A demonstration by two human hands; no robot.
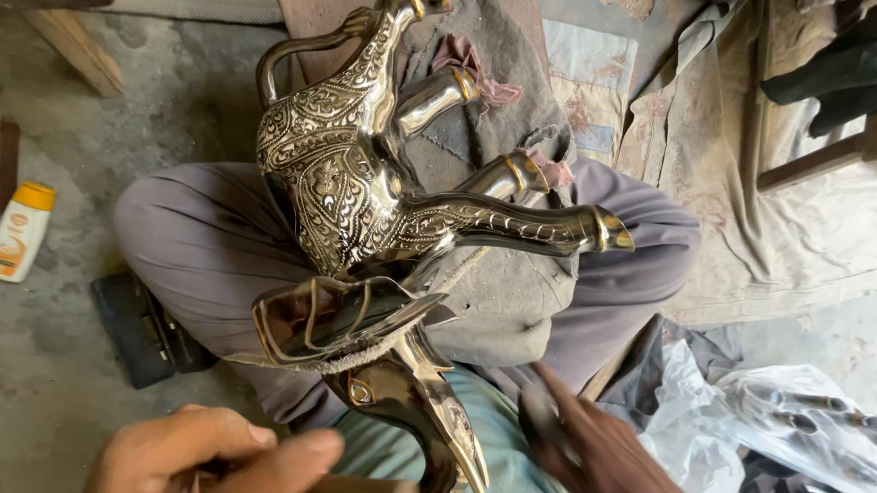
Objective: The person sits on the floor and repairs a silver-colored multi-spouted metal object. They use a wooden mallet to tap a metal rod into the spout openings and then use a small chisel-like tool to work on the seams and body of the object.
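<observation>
An engraved, polished metal animal figure (354,166) lies upside down on my lap, its legs pointing to the upper right and its head toward me. My left hand (212,457) is at the bottom left, fingers curled around a thin wooden handle (357,489). My right hand (597,451) is at the bottom right, blurred, fingers apart and dark with grime, close beside the figure's head (423,411). A grey cloth (510,298) is spread under the figure over my grey trousers (196,238).
A white and orange bottle (18,232) lies on the concrete floor at the left. A dark flat object (144,329) lies by my knee. A clear plastic bag (792,414) with metal parts sits at the lower right. Dusty cloth and wooden furniture legs fill the upper right.
</observation>
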